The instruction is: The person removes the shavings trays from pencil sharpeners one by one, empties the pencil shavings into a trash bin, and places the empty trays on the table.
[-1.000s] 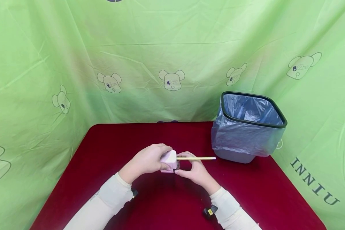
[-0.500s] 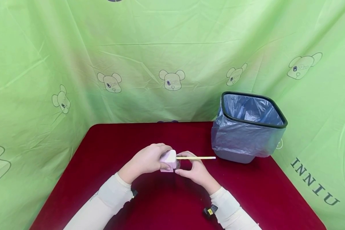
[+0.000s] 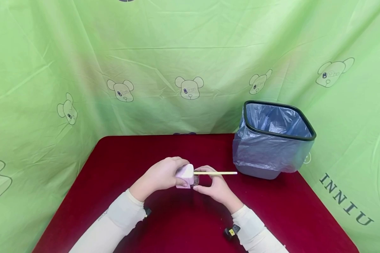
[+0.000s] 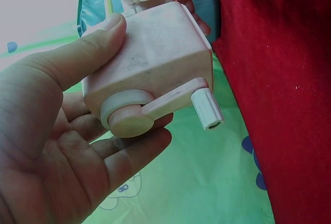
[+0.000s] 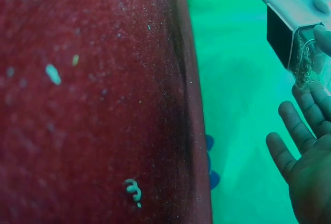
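Pencil sharpener point(image 3: 185, 174), head view: in the left hand point(image 3: 164, 174), held above the red table point(image 3: 139, 151). Left thumb and fingers clamped on its body. Right hand point(image 3: 216, 189) is at the front face, thumb and fingertip pinching a clear box point(image 3: 196, 180) that sticks out there. Pencil point(image 3: 221, 173) runs from the same face out past the right fingers, no hand on it. Bin point(image 3: 258, 172) with a plastic liner point(image 3: 269, 151) sits beyond the right fingers, off to their right, well apart.

Left wrist view: left thumb on top of the body, fingers spread underneath. Crank point(image 4: 173, 100) is on the side facing away from the right fingers; its handle is untouched.

Right wrist view: right thumb on the clear box, nearest fingertip under it, other fingers apart. Shavings point(image 5: 303, 61) inside the box. Loose specks point(image 5: 53, 74) and a small curl point(image 5: 133, 190) on the table, well clear of the fingers.

Progress, my read: mid-job. Some sharpening looks done, given the shavings. Box not emptied, pencil not removed. Can't tell if the box is partly seated or fully loose; pencil tip hidden.
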`<control>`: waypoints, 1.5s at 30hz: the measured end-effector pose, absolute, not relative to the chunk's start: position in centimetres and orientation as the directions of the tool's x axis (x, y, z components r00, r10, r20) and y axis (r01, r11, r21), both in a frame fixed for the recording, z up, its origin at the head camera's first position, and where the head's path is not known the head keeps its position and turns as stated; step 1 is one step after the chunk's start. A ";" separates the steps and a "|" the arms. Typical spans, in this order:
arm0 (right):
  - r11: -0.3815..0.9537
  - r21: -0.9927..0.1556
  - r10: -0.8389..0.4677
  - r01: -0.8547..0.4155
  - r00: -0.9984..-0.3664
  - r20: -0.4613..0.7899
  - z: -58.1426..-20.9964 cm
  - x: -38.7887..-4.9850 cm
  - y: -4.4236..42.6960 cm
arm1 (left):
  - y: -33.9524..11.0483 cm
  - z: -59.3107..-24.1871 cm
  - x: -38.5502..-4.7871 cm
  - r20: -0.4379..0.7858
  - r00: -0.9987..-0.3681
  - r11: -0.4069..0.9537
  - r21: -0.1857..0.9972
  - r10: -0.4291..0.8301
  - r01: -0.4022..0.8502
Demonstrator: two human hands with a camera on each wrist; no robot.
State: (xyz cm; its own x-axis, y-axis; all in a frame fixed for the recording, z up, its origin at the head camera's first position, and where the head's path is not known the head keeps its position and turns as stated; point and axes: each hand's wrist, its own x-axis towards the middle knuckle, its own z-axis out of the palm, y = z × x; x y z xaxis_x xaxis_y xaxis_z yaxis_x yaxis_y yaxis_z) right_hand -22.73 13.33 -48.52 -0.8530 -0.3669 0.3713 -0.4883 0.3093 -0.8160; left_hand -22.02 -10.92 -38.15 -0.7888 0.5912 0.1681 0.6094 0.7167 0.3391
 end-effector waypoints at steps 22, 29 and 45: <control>0.302 -0.828 -0.363 -0.472 -0.860 0.358 -48.8 -23.1 13.8 | -11.2 -38.1 -22.0 0.178 -0.803 0.738 0.320 0.569 0.594; 0.329 -0.820 -0.365 -0.469 -0.864 0.348 -48.6 -23.2 13.8 | -11.4 -37.9 -21.9 0.200 -0.803 0.725 0.350 0.561 0.594; 0.299 -0.831 -0.336 -0.468 -0.867 0.367 -48.3 -23.1 14.0 | -11.8 -38.0 -22.1 0.217 -0.800 0.730 0.329 0.559 0.599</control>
